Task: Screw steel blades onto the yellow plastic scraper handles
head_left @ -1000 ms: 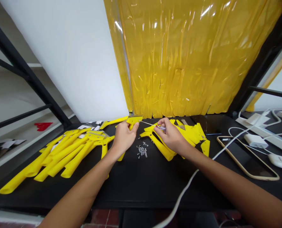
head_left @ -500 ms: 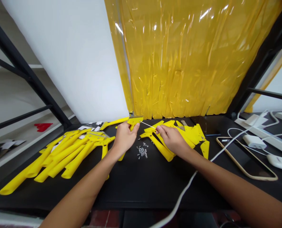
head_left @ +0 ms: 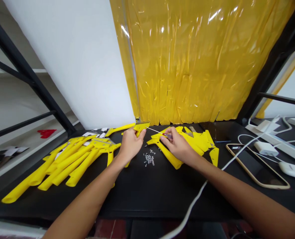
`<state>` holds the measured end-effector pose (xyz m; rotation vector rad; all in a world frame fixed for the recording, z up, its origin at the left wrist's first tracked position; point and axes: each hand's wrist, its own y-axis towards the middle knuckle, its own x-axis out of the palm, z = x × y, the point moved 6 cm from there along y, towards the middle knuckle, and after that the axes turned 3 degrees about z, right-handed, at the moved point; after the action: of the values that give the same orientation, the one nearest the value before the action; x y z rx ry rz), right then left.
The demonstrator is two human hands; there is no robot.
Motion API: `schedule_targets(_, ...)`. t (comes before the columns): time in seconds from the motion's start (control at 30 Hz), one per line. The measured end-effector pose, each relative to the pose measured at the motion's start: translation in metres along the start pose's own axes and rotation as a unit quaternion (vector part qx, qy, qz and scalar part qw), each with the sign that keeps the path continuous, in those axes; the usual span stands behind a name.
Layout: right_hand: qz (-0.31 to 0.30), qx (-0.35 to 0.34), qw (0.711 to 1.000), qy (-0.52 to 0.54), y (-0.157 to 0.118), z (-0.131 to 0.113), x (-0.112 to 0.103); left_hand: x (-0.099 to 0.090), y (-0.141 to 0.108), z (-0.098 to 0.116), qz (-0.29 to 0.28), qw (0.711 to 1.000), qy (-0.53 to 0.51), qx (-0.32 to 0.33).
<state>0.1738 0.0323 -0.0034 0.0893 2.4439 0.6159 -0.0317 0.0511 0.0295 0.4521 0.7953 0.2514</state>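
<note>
My left hand (head_left: 133,142) is closed around a yellow scraper (head_left: 140,126) with a thin metal blade along its top edge. In my right hand (head_left: 176,143) is a screwdriver (head_left: 166,135); its handle lies between thumb and fingers, and the thin shaft points left. The shaft's tip meets the scraper's head near its right end. Under and beside the right hand lies another yellow scraper handle (head_left: 171,156). Small loose screws and nuts (head_left: 149,157) are scattered on the black tabletop between my forearms.
Several yellow scrapers (head_left: 84,157) are heaped on the left. Flat yellow plates (head_left: 199,141) lie behind my right hand. A phone (head_left: 259,167), white chargers (head_left: 266,148) and a white cable (head_left: 199,189) occupy the right side; the cable passes my right forearm. A yellow plastic curtain (head_left: 187,66) hangs behind.
My right hand's fingers have shifted back along the screwdriver, so more of its red-and-dark handle shows. The left hand and its scraper stay nearly in place.
</note>
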Motion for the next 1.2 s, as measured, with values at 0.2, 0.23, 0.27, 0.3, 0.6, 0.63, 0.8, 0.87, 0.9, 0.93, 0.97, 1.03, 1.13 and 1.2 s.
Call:
schedule_targets(0.2, 0.000, -0.016, 1.000, -0.014, 0.001, -0.002, -0.002, 0.001, -0.001, 0.000, -0.006, 1.000, -0.008, 0.001)
schedule_targets(0.23, 0.006, -0.009, 1.000, -0.006, 0.001, -0.002, -0.003, 0.001, -0.001, 0.000, -0.007, 1.000, -0.011, 0.002)
schedule_targets(0.27, 0.011, -0.003, 1.000, -0.003, 0.001, -0.002, -0.004, 0.001, -0.001, 0.000, -0.006, 1.000, -0.012, 0.002)
schedule_targets(0.3, 0.015, 0.001, 1.000, -0.004, 0.000, -0.002, -0.004, 0.001, -0.001, 0.000, -0.005, 1.000, -0.012, -0.001)
schedule_targets(0.6, 0.018, -0.007, 1.000, -0.003, 0.001, -0.007, -0.008, 0.004, -0.001, -0.002, -0.016, 0.998, -0.062, -0.007)
schedule_targets(0.63, 0.021, -0.007, 1.000, -0.003, 0.000, -0.007, -0.008, 0.004, -0.002, -0.002, -0.017, 0.998, -0.063, -0.006)
schedule_targets(0.8, -0.003, -0.030, 0.998, -0.047, 0.000, -0.011, -0.007, 0.004, -0.003, 0.001, -0.035, 0.998, -0.060, 0.002)
schedule_targets(0.87, -0.002, -0.022, 0.999, -0.042, 0.000, -0.010, -0.007, 0.004, -0.002, 0.001, -0.040, 0.997, -0.063, 0.003)
schedule_targets(0.9, 0.003, -0.017, 0.999, -0.039, 0.000, -0.010, -0.007, 0.004, -0.002, 0.001, -0.039, 0.997, -0.067, 0.002)
schedule_targets(0.93, 0.007, -0.014, 0.999, -0.038, 0.000, -0.009, -0.008, 0.004, -0.002, 0.000, -0.041, 0.997, -0.072, 0.001)
schedule_targets(0.97, 0.010, -0.015, 0.999, -0.040, 0.000, -0.010, -0.008, 0.004, -0.002, -0.001, -0.041, 0.996, -0.077, -0.001)
schedule_targets(1.03, 0.009, -0.025, 0.998, -0.062, 0.000, -0.011, -0.009, 0.005, -0.002, -0.001, -0.046, 0.995, -0.084, -0.005)
schedule_targets(1.13, -0.004, -0.035, 0.993, -0.114, 0.000, -0.012, -0.009, 0.007, -0.002, -0.001, -0.053, 0.995, -0.088, -0.013)
schedule_targets(1.2, -0.008, -0.030, 0.992, -0.126, -0.001, -0.012, -0.007, 0.007, -0.002, 0.000, -0.055, 0.995, -0.084, -0.013)
